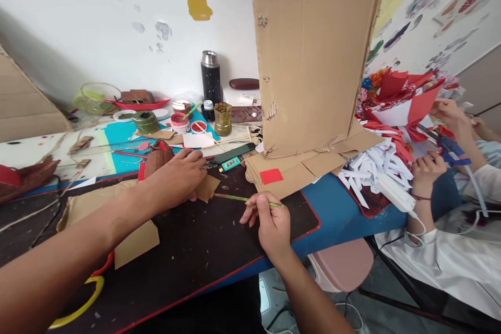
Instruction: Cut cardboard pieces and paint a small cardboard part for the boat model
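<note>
My right hand (273, 224) pinches a thin green paintbrush (238, 198), whose darkened tip points left and meets the edge of a small cardboard piece (208, 188). Curled over that piece from the left, my left hand (182, 175) grips it, with the fingertips partly hidden. Right behind the left hand is a reddish-brown painted object (159, 154), largely covered by the hand. A dark mat with a red edge (188, 250) lies under both hands. Beyond them stand a pink paint pot (180, 124) and a green paint jar (145, 122).
A tall cardboard panel (309, 57) stands upright behind flat cardboard sheets (293, 172). At left are cut cardboard (136, 245) and a yellow loop (84, 305). A black thermos (211, 75) stands at the back. On the right, a co-worker's hands hold a blue glue gun (450, 148) near paper strips (376, 169).
</note>
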A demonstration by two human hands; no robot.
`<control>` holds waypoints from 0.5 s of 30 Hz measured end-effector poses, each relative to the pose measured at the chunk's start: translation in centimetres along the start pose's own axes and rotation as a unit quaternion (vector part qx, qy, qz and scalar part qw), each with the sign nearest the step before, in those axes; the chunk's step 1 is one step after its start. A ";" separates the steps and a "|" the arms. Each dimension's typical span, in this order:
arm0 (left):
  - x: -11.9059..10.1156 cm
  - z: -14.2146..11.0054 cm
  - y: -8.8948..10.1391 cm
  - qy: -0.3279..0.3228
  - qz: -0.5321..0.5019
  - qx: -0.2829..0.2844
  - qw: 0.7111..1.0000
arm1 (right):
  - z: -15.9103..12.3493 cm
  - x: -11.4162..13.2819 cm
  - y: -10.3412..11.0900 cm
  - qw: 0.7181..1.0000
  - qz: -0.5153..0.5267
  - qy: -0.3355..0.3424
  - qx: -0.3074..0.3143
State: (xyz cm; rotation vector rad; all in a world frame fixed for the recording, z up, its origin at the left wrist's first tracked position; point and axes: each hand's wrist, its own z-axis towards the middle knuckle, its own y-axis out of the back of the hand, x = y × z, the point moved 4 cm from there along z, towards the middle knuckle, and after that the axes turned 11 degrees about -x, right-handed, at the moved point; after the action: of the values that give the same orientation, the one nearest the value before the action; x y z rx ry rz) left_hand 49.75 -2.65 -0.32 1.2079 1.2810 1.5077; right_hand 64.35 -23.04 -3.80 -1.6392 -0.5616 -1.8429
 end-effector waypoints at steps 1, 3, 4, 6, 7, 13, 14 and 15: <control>0.0 0.0 0.0 -0.001 0.001 -0.001 1.000 | 0.1 0.0 0.1 1.000 -0.004 0.005 -0.008; 0.0 0.0 0.0 -0.002 0.002 -0.001 1.000 | 0.3 0.0 0.1 1.000 -0.013 0.008 -0.025; 0.0 0.0 0.1 -0.002 0.002 -0.001 1.000 | 0.3 0.0 0.0 0.999 -0.017 0.007 -0.027; -0.1 0.0 0.2 -0.003 0.003 0.002 1.000 | 0.3 -0.1 -0.1 1.000 -0.021 0.004 -0.019; -0.1 0.0 0.3 -0.003 0.003 0.003 1.000 | 0.2 -0.1 -0.2 1.000 -0.020 0.003 -0.009; -0.2 0.2 0.5 -0.001 0.006 0.010 1.000 | -0.1 0.0 -0.2 1.000 -0.004 0.009 0.007; -0.2 0.2 0.6 -0.002 0.006 0.013 1.000 | 0.0 0.0 -0.2 1.000 -0.008 0.013 -0.001; -0.2 0.2 0.6 -0.002 0.007 0.015 1.000 | 0.0 -0.1 -0.2 1.000 -0.013 0.014 -0.007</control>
State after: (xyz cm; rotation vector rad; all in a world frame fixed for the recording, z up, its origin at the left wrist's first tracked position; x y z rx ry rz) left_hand 49.99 -2.92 0.23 1.2409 1.2988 1.5007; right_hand 64.24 -22.85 -3.85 -1.6189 -0.5618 -1.8897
